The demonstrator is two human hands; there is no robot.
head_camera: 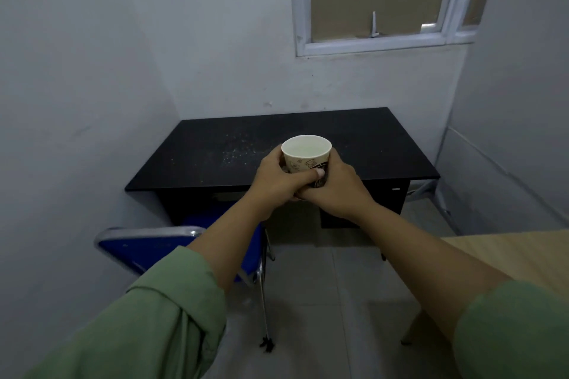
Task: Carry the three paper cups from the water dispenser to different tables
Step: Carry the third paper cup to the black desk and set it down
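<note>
You hold the paper cup upright between both hands, your left hand and right hand wrapped around its lower wall, liquid showing inside near the rim. The black table lies straight ahead and below the cup, its near edge under your wrists. I judge you should carry it forward and lower it level, both hands equally near.

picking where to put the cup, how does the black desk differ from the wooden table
The black desk stands straight ahead against the wall under the window; the wooden table sits nearer, at the right edge, only partly in view. The black desk has pale specks scattered on its top; the visible part of the wooden table looks clean. The blue chair is tucked at the black desk; none shows by the wooden table. Both tops are flat and bare.
</note>
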